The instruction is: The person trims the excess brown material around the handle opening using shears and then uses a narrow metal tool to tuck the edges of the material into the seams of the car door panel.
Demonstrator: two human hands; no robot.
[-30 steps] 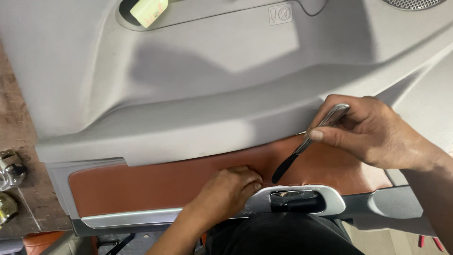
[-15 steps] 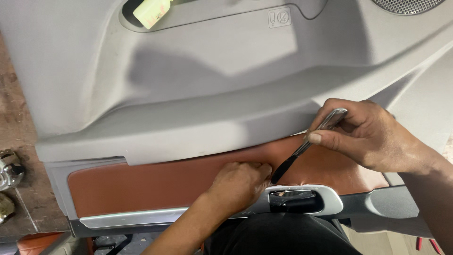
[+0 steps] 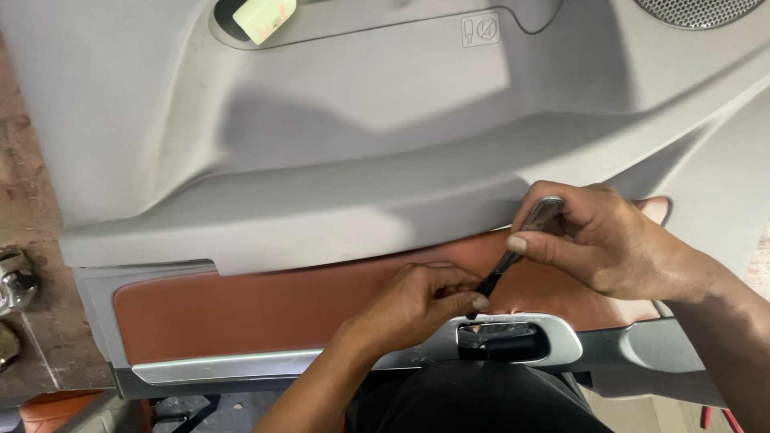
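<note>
Gripping a slim metal tool (image 3: 513, 252) — dark-tipped — right hand (image 3: 597, 240) angles it.

Two hands (image 3: 497, 277), one tool (image 3: 513, 252) (slim)

Grey door panel (image 3: 321, 144) on brown floor (image 3: 32, 192)

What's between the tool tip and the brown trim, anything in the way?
Nothing visible. The right hand holds the tool, its dark tip angled down onto the brown trim beside the left hand fingertips, just above the silver handle surround.
</note>
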